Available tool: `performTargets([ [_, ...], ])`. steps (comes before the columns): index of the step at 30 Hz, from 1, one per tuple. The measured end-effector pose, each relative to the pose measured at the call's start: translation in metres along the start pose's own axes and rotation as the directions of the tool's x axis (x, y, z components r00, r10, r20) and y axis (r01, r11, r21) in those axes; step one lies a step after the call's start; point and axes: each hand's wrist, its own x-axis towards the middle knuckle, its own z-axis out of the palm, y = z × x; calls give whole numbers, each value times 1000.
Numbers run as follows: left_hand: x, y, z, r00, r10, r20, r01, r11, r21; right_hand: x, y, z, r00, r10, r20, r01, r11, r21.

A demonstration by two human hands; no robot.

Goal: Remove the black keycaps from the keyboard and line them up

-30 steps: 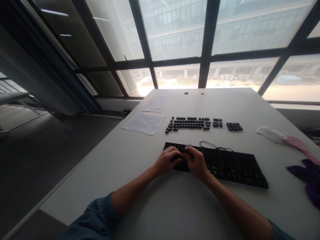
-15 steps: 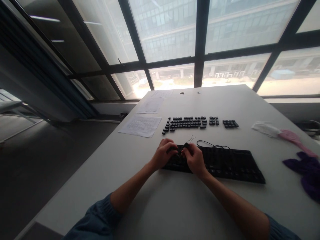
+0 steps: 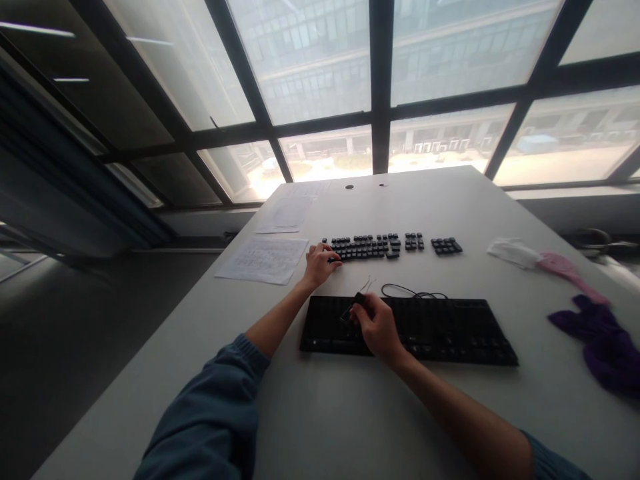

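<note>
A black keyboard point(image 3: 450, 327) lies in front of me, its cable point(image 3: 415, 291) looped behind it. Over its left part, my right hand point(image 3: 381, 327) is closed on a keycap puller point(image 3: 359, 298) with a dark grip and thin wire loops pointing up and away. Beyond the keyboard, loose black keycaps point(image 3: 367, 250) are laid out in rows. My left hand point(image 3: 320, 263) reaches to the left end of these rows, thumb and fingers pinched around a small black keycap point(image 3: 331, 260) at the table surface, partly hidden by the fingers.
Sheets of paper point(image 3: 264, 260) lie left of the keycaps. At the right are a white cloth point(image 3: 513, 252), a pink item point(image 3: 563, 267) and a purple cloth point(image 3: 595, 340). Two small holes are at the far end of the white table point(image 3: 425, 200), before large windows.
My left hand has moved from the keyboard, away from me, to the left end of the keycap rows. My right hand stays over the keyboard with the puller. The view has shifted slightly right.
</note>
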Motion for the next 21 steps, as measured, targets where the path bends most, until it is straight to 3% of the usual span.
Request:
performTargets([
  [8, -5, -5, 2, 1000, -17, 13, 18, 999, -44, -1, -4, 0, 1000, 8, 21, -8, 1000, 19],
  [11, -4, -5, -11, 998, -5, -60, -1, 996, -92, -2, -5, 0, 1000, -5, 10, 5, 999, 41],
  [14, -12, 2, -36, 982, -8, -188, -15, 993, -121, 0, -5, 0, 999, -25, -31, 27, 998, 61],
  [17, -36, 21, -61, 970, -13, -244, -22, 990, -141, 2, -9, -2, 996, -33, -81, 37, 998, 54],
  [21, -88, 56, -76, 987, -7, -161, -29, 975, -222, 1, -13, -10, 993, -88, -77, 84, 994, -63],
])
